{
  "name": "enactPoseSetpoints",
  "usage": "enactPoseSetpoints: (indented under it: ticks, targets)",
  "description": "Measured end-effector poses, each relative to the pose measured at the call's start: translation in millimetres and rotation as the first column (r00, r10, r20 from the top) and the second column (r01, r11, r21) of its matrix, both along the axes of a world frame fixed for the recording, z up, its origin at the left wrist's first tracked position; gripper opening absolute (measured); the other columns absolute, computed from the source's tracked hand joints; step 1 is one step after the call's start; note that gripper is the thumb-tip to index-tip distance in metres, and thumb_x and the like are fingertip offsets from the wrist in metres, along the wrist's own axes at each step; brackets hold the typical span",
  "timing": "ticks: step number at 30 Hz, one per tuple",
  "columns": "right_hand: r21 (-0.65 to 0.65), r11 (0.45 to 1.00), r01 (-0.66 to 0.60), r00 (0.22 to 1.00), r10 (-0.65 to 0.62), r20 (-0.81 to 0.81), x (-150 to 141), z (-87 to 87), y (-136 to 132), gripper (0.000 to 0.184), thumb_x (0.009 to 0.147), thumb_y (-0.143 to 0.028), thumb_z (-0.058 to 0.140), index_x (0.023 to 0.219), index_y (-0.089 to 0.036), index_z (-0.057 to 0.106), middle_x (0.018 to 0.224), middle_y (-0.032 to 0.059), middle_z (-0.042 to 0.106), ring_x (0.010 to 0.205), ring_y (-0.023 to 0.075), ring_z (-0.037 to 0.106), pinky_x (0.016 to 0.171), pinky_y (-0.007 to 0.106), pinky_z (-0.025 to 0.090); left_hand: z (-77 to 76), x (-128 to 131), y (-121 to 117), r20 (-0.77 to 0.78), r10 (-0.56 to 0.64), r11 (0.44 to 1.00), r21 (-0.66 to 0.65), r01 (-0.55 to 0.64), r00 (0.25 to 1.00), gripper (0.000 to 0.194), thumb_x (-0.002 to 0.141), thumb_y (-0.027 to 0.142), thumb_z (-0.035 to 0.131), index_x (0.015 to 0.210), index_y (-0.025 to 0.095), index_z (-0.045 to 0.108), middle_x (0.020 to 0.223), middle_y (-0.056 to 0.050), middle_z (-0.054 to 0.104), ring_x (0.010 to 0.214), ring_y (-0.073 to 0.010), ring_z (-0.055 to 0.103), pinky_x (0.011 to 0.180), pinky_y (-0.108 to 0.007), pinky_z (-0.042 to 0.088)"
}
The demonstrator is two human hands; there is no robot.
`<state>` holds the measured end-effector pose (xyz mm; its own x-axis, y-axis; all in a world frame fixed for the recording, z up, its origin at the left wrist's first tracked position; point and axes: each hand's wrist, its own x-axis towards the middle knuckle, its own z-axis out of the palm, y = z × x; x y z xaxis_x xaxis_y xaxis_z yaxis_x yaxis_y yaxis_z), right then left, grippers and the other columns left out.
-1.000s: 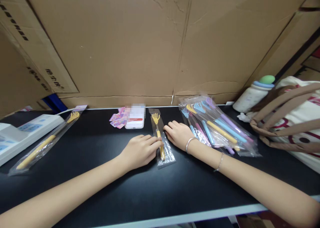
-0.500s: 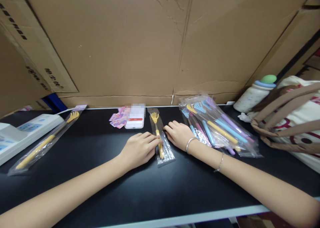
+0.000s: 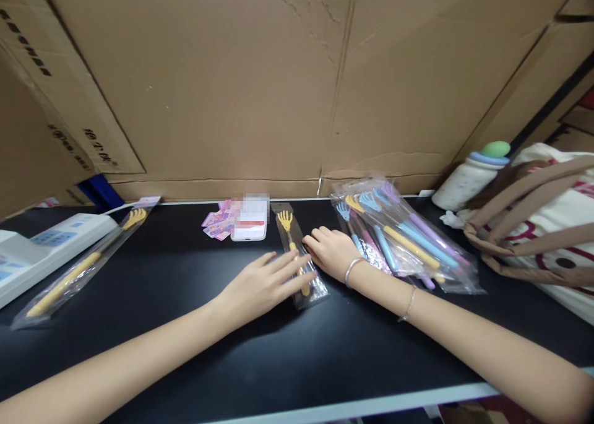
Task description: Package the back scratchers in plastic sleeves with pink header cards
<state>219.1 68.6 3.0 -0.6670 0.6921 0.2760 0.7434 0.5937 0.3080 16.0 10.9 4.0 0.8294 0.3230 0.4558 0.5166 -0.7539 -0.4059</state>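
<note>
Yellow scratcher (image 3: 284, 221) lies bagged on the black table (image 3: 208, 374), L hand (image 3: 255, 285) just opened from its pinch, fingers now splayed over it, so prob. let go; R hand (image 3: 330, 250) curled alongside, grip unclear.

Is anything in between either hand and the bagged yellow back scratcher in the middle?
Only its clear bag visibly separates them from the yellow back scratcher. The left hand spreads its fingers over the handle; the right hand is at the bag's right side, nothing else visible between.
</note>
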Motion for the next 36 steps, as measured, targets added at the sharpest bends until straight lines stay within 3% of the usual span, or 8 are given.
enactPoseSetpoints:
  ticks: [3, 6, 12, 21, 29, 36]
  targets:
    - [0.0, 1.0, 0.006, 1.0, -0.006, 0.002, 0, 0.1, 0, 0.018, 0.09, -0.02, 0.041, 0.092, -0.017, 0.059, 0.086, 0.0079, 0.06, 0.08, 0.0184, 0.05, 0.062, 0.03, 0.027, 5.0, 2, -9, -0.125, -0.161, 0.985, 0.048, 0.168, 0.979, 0.037, 0.09, 0.013, 0.043, 0.123, 0.026, 0.051, 0.128, -0.001, 0.057, 0.113, -0.0177, 0.055, 0.09, -0.031, 0.045]
    - [-0.002, 1.0, 0.015, 1.0, -0.015, 0.011, 0, 0.5, 0, 0.02, 0.09, -0.02, 0.039, 0.092, -0.017, 0.059, 0.087, 0.0076, 0.06, 0.081, 0.0184, 0.05, 0.062, 0.03, 0.027, 9.2, 3, -15, -0.186, -0.229, 0.971, 0.027, 0.237, 0.956, 0.036, 0.091, 0.013, 0.043, 0.123, 0.026, 0.051, 0.128, -0.001, 0.056, 0.11, -0.0173, 0.056, 0.09, -0.031, 0.045]
    - [-0.003, 1.0, 0.015, 1.0, -0.015, 0.021, -1, 1.4, 0, 0.021, 0.091, -0.022, 0.038, 0.093, -0.018, 0.059, 0.087, 0.0073, 0.059, 0.081, 0.0184, 0.05, 0.062, 0.03, 0.027, 11.3, 2, -15, -0.16, -0.224, 0.974, -0.011, 0.225, 0.961, 0.034, 0.091, 0.013, 0.041, 0.119, 0.027, 0.054, 0.126, 0.001, 0.058, 0.105, -0.0157, 0.058, 0.086, -0.029, 0.046]
    - [-0.003, 1.0, 0.004, 1.0, -0.004, 0.013, 0, 0.7, 0, 0.021, 0.091, -0.022, 0.039, 0.095, -0.017, 0.059, 0.09, 0.0072, 0.06, 0.083, 0.0187, 0.05, 0.063, 0.031, 0.028, 4.9, 3, -13, 0.069, -0.227, 0.969, 0.116, 0.218, 0.972, 0.013, 0.089, 0.018, 0.049, 0.083, 0.022, 0.06, 0.103, 0.004, 0.069, 0.085, -0.0111, 0.061, 0.079, -0.026, 0.044]
    - [0.006, 1.0, -0.007, 1.0, 0.007, -0.014, 0, -0.7, 1, 0.02, 0.091, -0.02, 0.04, 0.095, -0.017, 0.059, 0.089, 0.0073, 0.06, 0.082, 0.0179, 0.049, 0.062, 0.029, 0.029, 1.8, 1, -5, 0.16, -0.2, 0.979, 0.078, 0.19, 0.967, 0.005, 0.086, 0.024, 0.057, 0.081, 0.021, 0.058, 0.09, 0.007, 0.069, 0.077, -0.0093, 0.06, 0.071, -0.024, 0.041]
    - [-0.024, 1.0, 0.001, 1.0, 0.0, 0.011, -2, 1.3, 0, 0.02, 0.091, -0.021, 0.041, 0.096, -0.017, 0.059, 0.09, 0.0074, 0.06, 0.083, 0.0187, 0.05, 0.062, 0.029, 0.03, 2.7, 0, 0, 0.072, -0.212, 0.977, 0.002, 0.213, 0.975, 0.009, 0.089, 0.017, 0.05, 0.088, 0.021, 0.058, 0.091, 0.004, 0.069, 0.074, -0.0086, 0.06, 0.065, -0.023, 0.04]
